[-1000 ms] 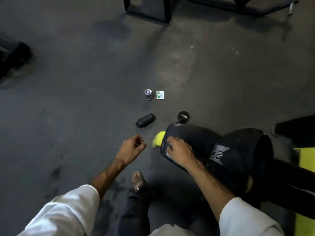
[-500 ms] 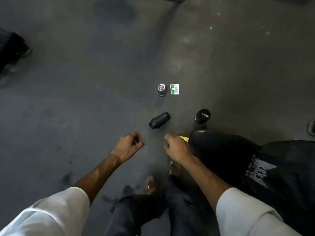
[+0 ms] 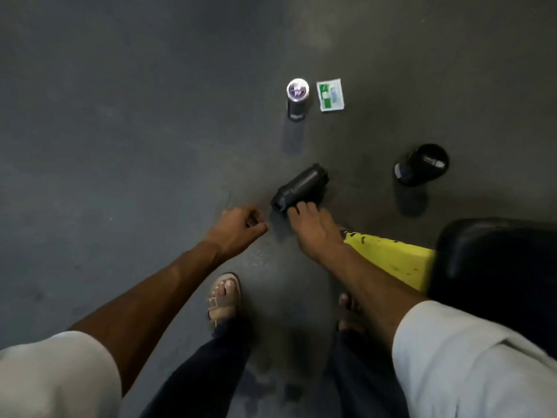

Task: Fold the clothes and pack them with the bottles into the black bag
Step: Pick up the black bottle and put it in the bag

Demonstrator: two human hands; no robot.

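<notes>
On the floor (image 3: 120, 146) before us, the lying bottle (image 3: 301, 187) rests on its side. A can (image 3: 297, 98) stands at its 12 o'clock, a packet (image 3: 330, 95) just at the can's 3 o'clock. The standing bottle (image 3: 422, 164) is at 2 o'clock, the bag (image 3: 494, 282) at 4 o'clock, a cloth (image 3: 391, 257) against it.

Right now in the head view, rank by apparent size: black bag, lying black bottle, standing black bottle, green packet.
Largest: black bag, partly out of frame.
Next: lying black bottle and standing black bottle, too alike to rank.
Smallest: green packet.
</notes>
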